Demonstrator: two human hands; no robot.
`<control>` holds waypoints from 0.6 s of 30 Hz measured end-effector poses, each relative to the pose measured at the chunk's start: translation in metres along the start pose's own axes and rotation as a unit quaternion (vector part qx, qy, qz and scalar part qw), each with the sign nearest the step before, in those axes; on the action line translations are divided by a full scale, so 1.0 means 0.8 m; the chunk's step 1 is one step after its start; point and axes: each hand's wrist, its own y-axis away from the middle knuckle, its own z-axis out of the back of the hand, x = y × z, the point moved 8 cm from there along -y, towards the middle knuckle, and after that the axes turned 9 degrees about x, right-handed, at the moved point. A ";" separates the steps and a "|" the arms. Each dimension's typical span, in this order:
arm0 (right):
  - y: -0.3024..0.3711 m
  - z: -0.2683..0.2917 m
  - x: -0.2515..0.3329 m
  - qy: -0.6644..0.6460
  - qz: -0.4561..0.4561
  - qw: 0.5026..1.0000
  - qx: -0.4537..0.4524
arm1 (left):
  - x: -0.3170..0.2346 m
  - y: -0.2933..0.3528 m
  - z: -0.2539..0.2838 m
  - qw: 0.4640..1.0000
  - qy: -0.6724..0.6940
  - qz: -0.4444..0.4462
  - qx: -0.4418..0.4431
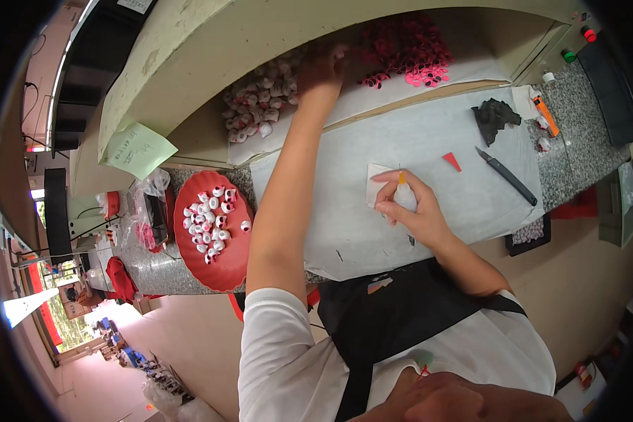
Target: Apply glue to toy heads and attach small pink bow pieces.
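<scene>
My right hand (423,214) is closed around a small white squeeze bottle (406,197) with an orange tip, above the white paper sheet (344,235). Under its fingertips lies a small white pad (374,195). My left arm stretches far into the shelf recess, where my left hand (321,70) is between a heap of small white pieces with red marks (260,102) and a heap of pink pieces with dark spots (429,63). Shadow and blur hide the left fingers and anything in them.
A red scalloped plate (184,246) of white-and-red pieces stands left. On the right are a craft knife (506,176), a red scrap (452,162), a crumpled black cloth (496,118) and an orange tube (546,116). The shelf's edge (211,49) overhangs the recess; a green note (139,150) hangs from it.
</scene>
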 end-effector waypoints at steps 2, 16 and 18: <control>0.002 0.005 0.001 0.006 0.011 1.000 -0.015 | -0.013 0.037 0.033 0.976 0.209 0.064 0.001; 0.017 0.015 0.051 0.047 0.067 0.992 -0.098 | -0.061 0.247 0.037 0.666 0.706 0.217 -0.106; 0.017 0.014 0.057 0.011 0.096 0.988 -0.121 | -0.061 0.250 0.040 0.662 0.710 0.214 -0.111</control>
